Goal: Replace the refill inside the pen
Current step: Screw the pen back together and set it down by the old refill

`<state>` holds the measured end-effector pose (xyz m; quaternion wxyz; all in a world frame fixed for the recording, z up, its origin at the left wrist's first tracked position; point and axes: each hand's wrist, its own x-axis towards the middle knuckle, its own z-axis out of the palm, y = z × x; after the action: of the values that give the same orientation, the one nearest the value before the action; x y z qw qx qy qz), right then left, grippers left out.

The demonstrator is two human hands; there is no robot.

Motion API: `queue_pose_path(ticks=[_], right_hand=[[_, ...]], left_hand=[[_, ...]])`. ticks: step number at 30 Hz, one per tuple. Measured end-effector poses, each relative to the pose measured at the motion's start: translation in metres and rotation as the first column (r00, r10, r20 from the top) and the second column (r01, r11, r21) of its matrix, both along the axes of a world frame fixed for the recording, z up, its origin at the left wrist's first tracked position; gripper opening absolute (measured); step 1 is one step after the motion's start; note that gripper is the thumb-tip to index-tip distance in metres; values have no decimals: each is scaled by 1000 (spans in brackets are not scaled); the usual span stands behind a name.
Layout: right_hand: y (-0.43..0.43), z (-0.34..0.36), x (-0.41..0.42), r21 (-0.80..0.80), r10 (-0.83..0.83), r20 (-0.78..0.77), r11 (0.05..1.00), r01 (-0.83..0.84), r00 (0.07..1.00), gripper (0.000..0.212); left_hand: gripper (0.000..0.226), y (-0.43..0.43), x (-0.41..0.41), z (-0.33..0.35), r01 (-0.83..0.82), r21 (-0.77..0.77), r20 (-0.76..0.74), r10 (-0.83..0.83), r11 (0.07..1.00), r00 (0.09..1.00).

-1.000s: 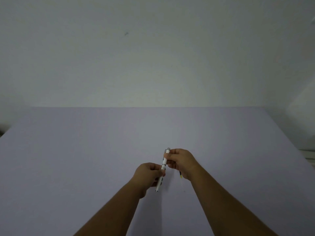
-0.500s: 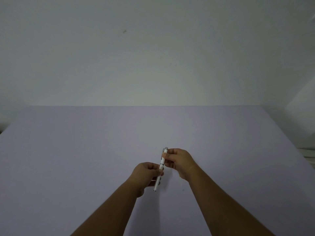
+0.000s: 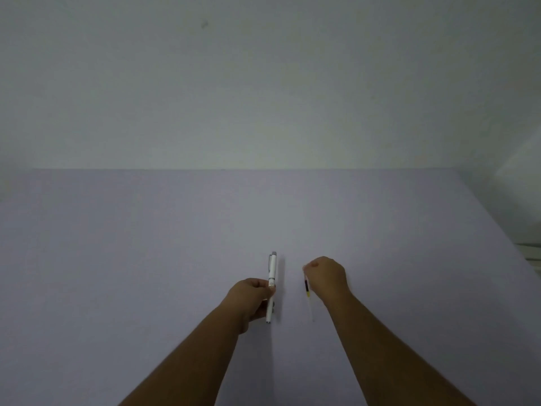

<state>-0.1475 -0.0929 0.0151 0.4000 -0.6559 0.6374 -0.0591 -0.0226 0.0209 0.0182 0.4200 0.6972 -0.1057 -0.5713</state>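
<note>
A white pen [image 3: 272, 273] with a grey top and clip stands nearly upright over the lilac table, gripped around its lower half by my left hand [image 3: 253, 295]; its tip pokes out below my fingers. A hand's width to the right, my right hand [image 3: 326, 275] pinches a thin clear refill [image 3: 307, 291] with a dark and yellow section. The refill hangs down from my fingers and slants slightly right. Pen and refill are apart.
The lilac table top [image 3: 146, 259] spreads wide around both hands and ends at a pale wall [image 3: 263, 83] at the back. Its right edge runs diagonally near a white object [image 3: 531, 253] at the far right.
My right hand has let go of the pen's upper part and moved off to the right with the refill. My left hand keeps the pen, now more upright.
</note>
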Motion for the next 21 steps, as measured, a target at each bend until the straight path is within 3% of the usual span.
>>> queue_pose_path(ticks=[3,6,9,21], right_hand=[[8,-15,-7,-44,81,-160,995,-89,984,33],[15,-23,-9,-26,72,-141,997,-76,987,8],[22,-32,-10,-29,38,-104,999,-42,994,15],[27,-48,2,-17,35,-47,999,-36,998,17]], left_hand=[[9,-6,-4,-16,3,39,119,-7,999,993],[14,-10,-9,-31,2,56,258,-17,998,966],[6,-10,-13,-40,15,69,369,-39,998,929],[16,-14,-25,-53,-15,107,465,-37,994,884]])
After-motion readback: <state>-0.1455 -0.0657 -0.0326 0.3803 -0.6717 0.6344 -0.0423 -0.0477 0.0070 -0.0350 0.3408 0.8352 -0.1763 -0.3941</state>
